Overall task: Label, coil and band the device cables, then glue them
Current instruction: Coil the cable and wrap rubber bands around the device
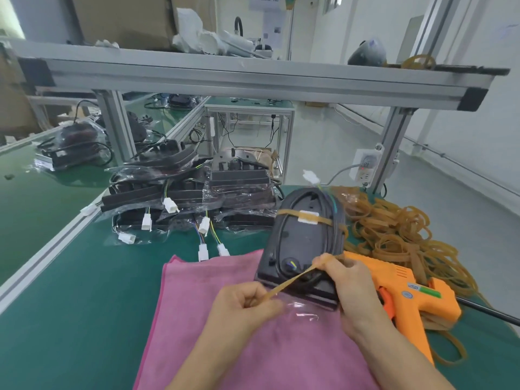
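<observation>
A black device lies on a pink cloth, its black cable coiled on top. One tan rubber band crosses its far end over a white label. A second rubber band is stretched taut over the near end. My left hand pinches one end of this band. My right hand grips the other end at the device's near right corner. A white connector sticks out beyond the device's far end.
An orange glue gun lies right of the device. A heap of loose rubber bands sits behind it. Bagged devices with white connectors are stacked at the back. An aluminium frame shelf runs overhead. A power strip hangs on a post.
</observation>
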Demonstrator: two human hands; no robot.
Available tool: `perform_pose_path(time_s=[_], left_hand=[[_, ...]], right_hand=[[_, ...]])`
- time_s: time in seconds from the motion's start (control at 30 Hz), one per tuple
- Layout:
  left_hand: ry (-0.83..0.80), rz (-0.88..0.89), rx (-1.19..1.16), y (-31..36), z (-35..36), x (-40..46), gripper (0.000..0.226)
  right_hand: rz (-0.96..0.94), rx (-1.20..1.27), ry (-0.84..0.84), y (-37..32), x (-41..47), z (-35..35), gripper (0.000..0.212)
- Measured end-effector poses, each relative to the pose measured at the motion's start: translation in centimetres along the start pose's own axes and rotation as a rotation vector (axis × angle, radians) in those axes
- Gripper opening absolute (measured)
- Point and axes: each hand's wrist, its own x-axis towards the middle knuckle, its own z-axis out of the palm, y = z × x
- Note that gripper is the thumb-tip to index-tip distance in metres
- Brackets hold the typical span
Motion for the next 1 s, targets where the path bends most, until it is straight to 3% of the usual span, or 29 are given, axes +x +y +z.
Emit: perform_pose_path(time_s=[0.07,0.17,0.27,0.33,0.47,0.53,0.67,0.8,0.93,1.0], left_hand=[[0.017,-0.049,-0.051,0.1,-0.5,0.0,0.024],[0.030,-0.160,-0.221,0.2,-1.5,0.2,0.023],[-0.029,-0.223,-0.277,-0.3,-2.0,0.2,0.024],[-0.065,-0.141,-0.112,-1.3,-1.8,-0.3,0.021],[-0.107,0.141,0.372,-3.7,-2.7,-0.4,0.019],[-0.079,0.215,0.456,-3.6,-3.5,-0.1,0.021],[-0.090,0.182,0.174,-0.5,-3.4,0.5,0.025],[-0.038,0.054,-0.227,1.2,-2.9,1.1,0.027],[-0.037,-0.048,-0.286,-0.2,-3.4,0.5,0.022],[-0.026,-0.068,-0.279,-0.9,-3.6,0.4,0.021]], right_hand=[[0.023,-0.072,-0.041,0.2,-0.2,-0.6,0.019],[0.105,-0.028,-0.120,0.5,-0.5,-1.3,0.007],[0.193,0.022,-0.192,0.6,-1.0,-2.1,0.025],[0.194,0.016,-0.215,0.4,-0.9,-2.5,0.034],[0.158,0.028,-0.272,-0.7,-0.9,-3.0,0.030],[0.174,0.010,-0.317,-0.7,-1.0,-3.1,0.034],[0.246,0.001,-0.346,0.0,-1.2,-2.9,0.041],[0.167,-0.056,-0.360,-0.1,-1.4,-1.7,0.027],[0.155,0.044,-0.377,0.1,-1.2,-1.8,0.024],[0.175,0.116,-0.408,0.7,-1.4,-1.6,0.038]])
